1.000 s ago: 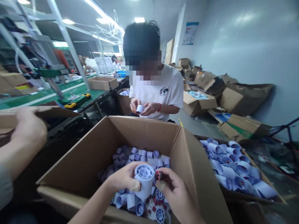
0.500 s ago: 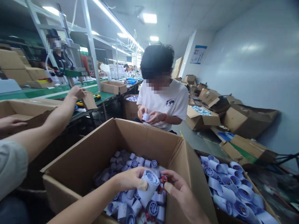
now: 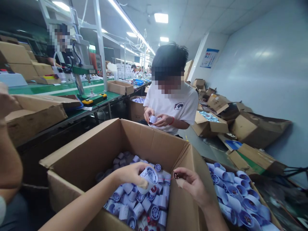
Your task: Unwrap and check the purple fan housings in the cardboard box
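My left hand [image 3: 130, 177] is closed around a pale plastic cylinder [image 3: 149, 179], its spoked open end tilted up and to the right. To the right of it, my right hand [image 3: 191, 185] pinches a small dark red round part [image 3: 176, 175] between thumb and fingers. A thin red wire [image 3: 166, 178] stretches from that part leftward, towards the cylinder; where it ends I cannot tell. Both hands are over a large cardboard box [image 3: 146, 136]. Many similar pale cylinders [image 3: 137, 210] lie in it, with some small red parts [image 3: 150, 221] near the front.
Another box of pale cylinders [image 3: 237, 195] stands at the right. Across the box sits a co-worker in a white shirt [image 3: 186, 102], handling a similar cylinder. Another person's arm [image 3: 9, 160] is at the left edge, near a cardboard box [image 3: 36, 123] beside the green bench [image 3: 96, 86].
My right hand has moved away from the cylinder to the right with the red part, and the wire now shows stretched between. The other person's arm at left has pulled back from the bench.
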The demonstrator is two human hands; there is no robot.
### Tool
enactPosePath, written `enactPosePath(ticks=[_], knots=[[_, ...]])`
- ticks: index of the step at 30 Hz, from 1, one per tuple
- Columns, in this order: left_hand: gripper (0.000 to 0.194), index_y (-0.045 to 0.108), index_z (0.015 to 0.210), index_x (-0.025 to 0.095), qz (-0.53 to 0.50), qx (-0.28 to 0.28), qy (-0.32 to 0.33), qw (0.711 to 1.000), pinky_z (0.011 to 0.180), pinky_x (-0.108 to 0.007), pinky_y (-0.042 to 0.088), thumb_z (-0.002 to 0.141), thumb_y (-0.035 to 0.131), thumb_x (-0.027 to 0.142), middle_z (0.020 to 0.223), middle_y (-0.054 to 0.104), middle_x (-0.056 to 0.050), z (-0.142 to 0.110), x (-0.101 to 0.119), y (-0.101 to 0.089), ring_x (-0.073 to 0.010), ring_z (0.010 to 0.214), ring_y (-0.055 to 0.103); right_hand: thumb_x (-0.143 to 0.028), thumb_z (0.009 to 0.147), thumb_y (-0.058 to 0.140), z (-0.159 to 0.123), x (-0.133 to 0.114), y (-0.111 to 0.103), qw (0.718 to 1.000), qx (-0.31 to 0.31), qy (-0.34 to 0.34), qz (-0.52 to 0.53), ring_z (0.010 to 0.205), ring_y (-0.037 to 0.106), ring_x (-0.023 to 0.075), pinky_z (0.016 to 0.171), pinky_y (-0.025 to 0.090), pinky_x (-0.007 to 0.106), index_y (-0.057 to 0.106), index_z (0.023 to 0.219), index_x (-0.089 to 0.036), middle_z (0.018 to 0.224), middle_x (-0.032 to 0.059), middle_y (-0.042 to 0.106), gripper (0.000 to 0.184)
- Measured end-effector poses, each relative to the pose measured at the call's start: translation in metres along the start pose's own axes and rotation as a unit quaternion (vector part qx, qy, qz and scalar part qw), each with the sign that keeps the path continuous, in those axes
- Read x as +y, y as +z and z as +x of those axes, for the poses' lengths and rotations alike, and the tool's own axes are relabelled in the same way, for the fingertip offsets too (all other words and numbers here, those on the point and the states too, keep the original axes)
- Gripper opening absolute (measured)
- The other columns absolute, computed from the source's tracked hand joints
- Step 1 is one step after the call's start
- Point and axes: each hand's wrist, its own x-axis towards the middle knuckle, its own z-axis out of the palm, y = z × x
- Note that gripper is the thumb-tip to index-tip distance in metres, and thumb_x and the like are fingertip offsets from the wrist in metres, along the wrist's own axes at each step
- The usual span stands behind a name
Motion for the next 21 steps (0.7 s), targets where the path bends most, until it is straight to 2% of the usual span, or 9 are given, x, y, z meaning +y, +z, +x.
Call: enactPosePath(ticks=[7,10,13,17,21], knots=[[0.055,0.066,0.088,0.016,0.01,0.041,0.017,0.999,0.067,-0.022,0.044,0.047,0.085,0.046,0.079,0.066,0.001,-0.003,-0.001,-0.003,-0.0127,0.071,0.057,-0.033,0.054,0.085,-0.004,-0.012,0.016,0.984,-0.023,0.074,0.163,0.055,0.05,0.0072,0.05,0.041,0.019,0.066,0.082,-0.021,0.072,-0.0014,0.063,0.036],[0.058,0.067,0.088,0.016,0.014,0.059,0.032,0.998,0.066,-0.021,0.044,0.044,0.086,0.048,0.077,0.065,0.002,-0.002,0.001,-0.004,-0.0116,0.07,0.056,-0.037,0.054,0.086,-0.004,-0.011,0.026,0.979,0.004,0.085,0.185,0.05,0.048,0.0056,0.048,0.038,0.018,0.063,0.075,-0.019,0.068,-0.0027,0.06,0.035],[0.062,0.067,0.089,0.015,0.022,0.078,0.05,0.995,0.066,-0.021,0.044,0.041,0.086,0.051,0.077,0.066,0.001,-0.003,0.004,-0.004,-0.0116,0.069,0.056,-0.038,0.053,0.088,-0.003,-0.01,0.029,0.978,0.007,0.123,0.166,0.052,0.048,0.005,0.049,0.039,0.017,0.066,0.08,-0.018,0.07,-0.002,0.061,0.04],[0.063,0.067,0.09,0.015,0.022,0.079,0.053,0.995,0.066,-0.024,0.048,0.043,0.085,0.053,0.081,0.068,-0.002,-0.008,0.003,-0.006,-0.0154,0.073,0.061,-0.039,0.054,0.087,-0.006,-0.009,0.024,0.977,-0.053,0.166,0.124,0.056,0.053,0.0055,0.053,0.042,0.016,0.07,0.081,-0.016,0.069,-0.0008,0.063,0.04],[0.067,0.066,0.089,0.015,0.003,0.049,0.029,0.998,0.065,-0.022,0.049,0.037,0.088,0.05,0.081,0.068,0.0,-0.013,-0.002,-0.009,-0.0125,0.07,0.059,-0.045,0.056,0.085,-0.01,-0.001,0.019,0.969,-0.114,0.158,0.15,0.048,0.051,0.0042,0.046,0.039,0.015,0.065,0.075,-0.017,0.069,0.0003,0.065,0.039]])
